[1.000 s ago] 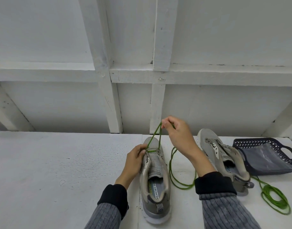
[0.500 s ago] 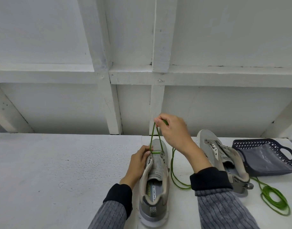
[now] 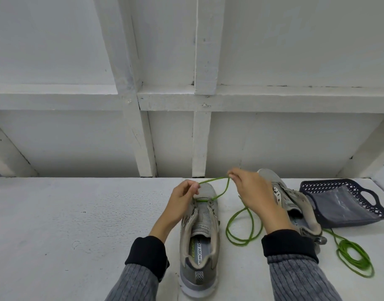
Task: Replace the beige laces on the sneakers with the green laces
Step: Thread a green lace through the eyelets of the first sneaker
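At the right edge of the frame a dark blue perforated basket (image 3: pixel 370 216) is lying tipped toward the viewer on the white table (image 3: pixel 67 224), and a clear plastic sheet or bag (image 3: pixel 343 205) is lining its inside; nothing else can be made out in it. Just left of the basket a second grey sneaker (image 3: pixel 295 200) is standing, partly hidden behind the right forearm. In the lower centre a grey sneaker (image 3: pixel 200 240) is sitting with its toe pointing to the top of the frame and its opening facing up. A green lace (image 3: pixel 244 231) is passing across its lowest eyelets near the toe, rising to both hands and trailing in loops on the table to the right of the shoe. The left hand (image 3: pixel 182 198) is pinching one strand between thumb and forefinger just above the toe, its fingers curled. The right hand (image 3: pixel 249 190) is pinching the other strand, fingers closed, higher and to the right. A second green lace (image 3: pixel 356 257) is lying coiled at the lower right, below the basket.
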Action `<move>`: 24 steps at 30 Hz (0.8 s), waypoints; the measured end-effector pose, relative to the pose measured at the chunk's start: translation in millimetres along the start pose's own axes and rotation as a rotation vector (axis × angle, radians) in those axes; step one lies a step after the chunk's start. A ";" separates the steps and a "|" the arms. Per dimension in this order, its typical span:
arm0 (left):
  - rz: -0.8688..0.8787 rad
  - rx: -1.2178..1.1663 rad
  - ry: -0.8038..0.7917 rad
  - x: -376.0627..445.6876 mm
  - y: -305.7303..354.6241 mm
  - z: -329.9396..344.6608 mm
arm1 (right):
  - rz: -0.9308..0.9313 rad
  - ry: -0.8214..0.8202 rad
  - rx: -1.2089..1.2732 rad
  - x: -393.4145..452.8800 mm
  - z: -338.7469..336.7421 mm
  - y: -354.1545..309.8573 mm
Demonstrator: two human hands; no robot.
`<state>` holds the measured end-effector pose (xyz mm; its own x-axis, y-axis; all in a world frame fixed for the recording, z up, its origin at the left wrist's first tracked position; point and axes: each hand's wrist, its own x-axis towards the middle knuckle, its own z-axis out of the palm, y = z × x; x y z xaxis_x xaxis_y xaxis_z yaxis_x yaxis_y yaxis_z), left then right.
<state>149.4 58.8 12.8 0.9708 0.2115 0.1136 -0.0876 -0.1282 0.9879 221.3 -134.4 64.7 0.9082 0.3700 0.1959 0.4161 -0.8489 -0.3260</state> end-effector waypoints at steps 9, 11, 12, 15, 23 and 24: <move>-0.218 -0.125 0.279 0.7 -16.0 -17.3 | 0.075 -0.052 0.607 -10.7 9.3 -17.5; -0.346 -0.116 0.421 1.9 -28.1 -26.9 | 0.105 -0.021 0.758 -13.5 5.0 -23.8; -0.398 -0.079 0.446 0.7 -33.7 -30.1 | 0.118 -0.016 0.820 -15.0 4.0 -26.4; -0.344 0.093 0.438 -6.3 -39.4 -29.2 | 0.076 -0.036 0.825 -19.8 6.7 -30.4; 0.249 0.494 -0.020 -4.5 1.2 -6.9 | -0.074 -0.069 0.741 -29.8 7.0 -40.4; 0.254 0.471 -0.050 -4.8 6.6 -5.7 | -0.060 -0.063 0.756 -30.5 7.6 -39.6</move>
<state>142.9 62.5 19.4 0.9427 0.0722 0.3257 -0.2222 -0.5924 0.7744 177.4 -109.2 64.6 0.8744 0.4477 0.1872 0.3622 -0.3456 -0.8657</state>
